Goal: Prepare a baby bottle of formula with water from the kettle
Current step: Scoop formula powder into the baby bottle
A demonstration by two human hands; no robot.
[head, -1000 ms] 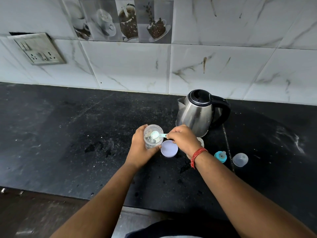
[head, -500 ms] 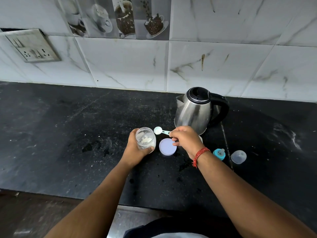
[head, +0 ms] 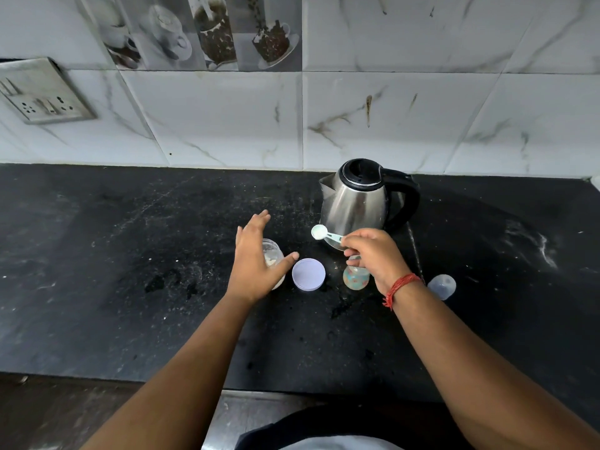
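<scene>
While the right hand [head: 373,254] pinches a loaded scoop [head: 319,231] in front of the kettle [head: 357,203], above the baby bottle [head: 355,278], the left hand [head: 256,258] hovers slack over the formula jar [head: 272,254]; water likely unpoured.

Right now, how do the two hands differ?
The left hand is open with fingers spread, over the powder jar; the right hand is curled, pinching a small scoop. The left holds nothing, and only the right wrist wears a red thread band. Both hover above the black counter.
</scene>
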